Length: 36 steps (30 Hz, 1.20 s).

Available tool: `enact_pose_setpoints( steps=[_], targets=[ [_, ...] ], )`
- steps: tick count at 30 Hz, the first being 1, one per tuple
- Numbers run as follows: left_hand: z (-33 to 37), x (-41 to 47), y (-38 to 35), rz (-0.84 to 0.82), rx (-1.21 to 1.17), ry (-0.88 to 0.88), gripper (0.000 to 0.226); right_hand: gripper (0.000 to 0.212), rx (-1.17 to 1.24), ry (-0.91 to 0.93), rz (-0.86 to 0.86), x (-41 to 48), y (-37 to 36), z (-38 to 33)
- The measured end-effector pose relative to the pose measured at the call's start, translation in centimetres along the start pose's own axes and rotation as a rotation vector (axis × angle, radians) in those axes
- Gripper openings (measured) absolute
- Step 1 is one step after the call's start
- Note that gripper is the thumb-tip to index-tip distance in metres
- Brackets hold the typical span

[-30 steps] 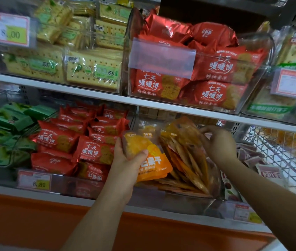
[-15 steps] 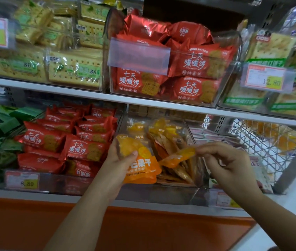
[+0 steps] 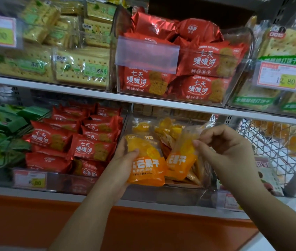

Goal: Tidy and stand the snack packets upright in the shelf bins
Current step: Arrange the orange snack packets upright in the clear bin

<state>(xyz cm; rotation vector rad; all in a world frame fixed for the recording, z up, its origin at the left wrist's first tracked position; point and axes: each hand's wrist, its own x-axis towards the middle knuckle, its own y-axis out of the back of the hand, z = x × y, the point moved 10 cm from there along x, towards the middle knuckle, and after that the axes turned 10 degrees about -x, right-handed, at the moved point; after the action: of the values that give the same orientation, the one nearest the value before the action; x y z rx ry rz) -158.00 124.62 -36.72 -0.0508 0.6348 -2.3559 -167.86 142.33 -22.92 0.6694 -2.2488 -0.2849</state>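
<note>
Two packets now stand side by side at the front of the clear bin (image 3: 161,195) on the lower shelf. The left hand (image 3: 123,164) grips the first packet (image 3: 146,167) by its left edge, thumb across the face. The right hand (image 3: 223,151) pinches the top of the second packet (image 3: 179,163). Half a second ago that packet lay edge-on in those fingers; it is now upright, touching the first. The slanted packets (image 3: 193,173) behind likely come next.

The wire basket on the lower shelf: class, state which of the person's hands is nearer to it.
Right. The right hand, pinching an orange packet, is just left of the wire basket; the left hand grips a second packet farther left, beyond the right hand.
</note>
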Motion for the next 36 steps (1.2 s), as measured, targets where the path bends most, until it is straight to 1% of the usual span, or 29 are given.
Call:
enact_pose_setpoints(
  steps=[3, 5, 8, 10, 12, 14, 16, 19, 21, 22, 23, 25, 27, 29, 31, 33, 34, 36],
  targets=[
    [0.2, 0.0, 0.5, 0.008, 0.001, 0.007, 0.06, 0.025, 0.054, 0.05, -0.002, 0.5, 0.1, -1.6],
    [0.2, -0.1, 0.6, -0.003, 0.0, 0.019, 0.06, 0.027, 0.08, 0.055, -0.064, 0.8, -0.8, -1.8],
    [0.1, -0.3, 0.3, -0.031, -0.006, 0.034, 0.058, 0.034, 0.141, -0.035, -0.129, 0.9, -2.3, -0.6],
    [-0.1, -0.5, 0.2, -0.041, -0.002, 0.051, 0.058, 0.036, 0.23, -0.097, -0.093, 1.2, -2.0, -0.1],
    [-0.1, -0.7, 0.2, -0.044, 0.003, 0.06, 0.059, 0.042, 0.305, -0.109, -0.051, 1.6, -1.1, -0.2],
    [0.0, -0.7, 0.0, -0.058, -0.007, 0.063, 0.059, 0.046, 0.291, -0.105, -0.035, 1.7, -1.0, -0.7],
    [0.1, -0.9, -0.4, -0.081, -0.045, 0.059, 0.054, 0.045, 0.272, -0.159, -0.003, 1.5, -1.7, 0.2],
    [0.1, -1.3, -1.3, -0.125, -0.086, 0.048, 0.045, 0.037, 0.305, -0.305, 0.07, 1.1, -3.5, 3.0],
    [0.2, -1.5, -1.7, -0.158, -0.081, 0.025, 0.056, 0.035, 0.297, -0.362, 0.096, 0.7, -5.1, 4.2],
    [0.4, -1.5, -1.9, -0.181, -0.069, 0.001, 0.062, 0.035, 0.276, -0.359, 0.088, 0.5, -6.1, 4.3],
    [0.8, -1.5, -2.0, -0.191, -0.049, -0.042, 0.064, 0.034, 0.254, -0.341, 0.065, 0.5, -7.1, 4.0],
    [2.2, -1.5, -1.2, -0.136, -0.061, -0.141, 0.065, 0.031, 0.232, -0.274, -0.009, 1.1, -8.9, 3.1],
    [4.0, -1.5, 0.8, -0.045, -0.135, -0.231, 0.069, 0.025, 0.218, -0.203, -0.103, 2.5, -9.9, 2.4],
    [6.1, -1.7, 3.6, 0.063, -0.179, -0.335, 0.071, 0.023, 0.148, -0.135, -0.244, 4.0, -10.6, 2.2],
    [7.7, -2.2, 6.6, 0.184, -0.185, -0.421, 0.07, 0.023, 0.006, -0.058, -0.503, 4.4, -12.5, 2.2],
    [8.3, -2.4, 8.7, 0.254, -0.176, -0.462, 0.064, 0.017, -0.15, -0.006, -0.818, 3.3, -15.0, 2.7],
    [8.3, -2.5, 9.4, 0.273, -0.173, -0.474, 0.061, 0.015, -0.222, 0.009, -0.944, 2.7, -15.9, 3.2],
    [8.2, -2.4, 10.0, 0.294, -0.154, -0.478, 0.061, 0.019, -0.347, 0.028, -1.127, 2.0, -17.6, 4.6]
  ],
)
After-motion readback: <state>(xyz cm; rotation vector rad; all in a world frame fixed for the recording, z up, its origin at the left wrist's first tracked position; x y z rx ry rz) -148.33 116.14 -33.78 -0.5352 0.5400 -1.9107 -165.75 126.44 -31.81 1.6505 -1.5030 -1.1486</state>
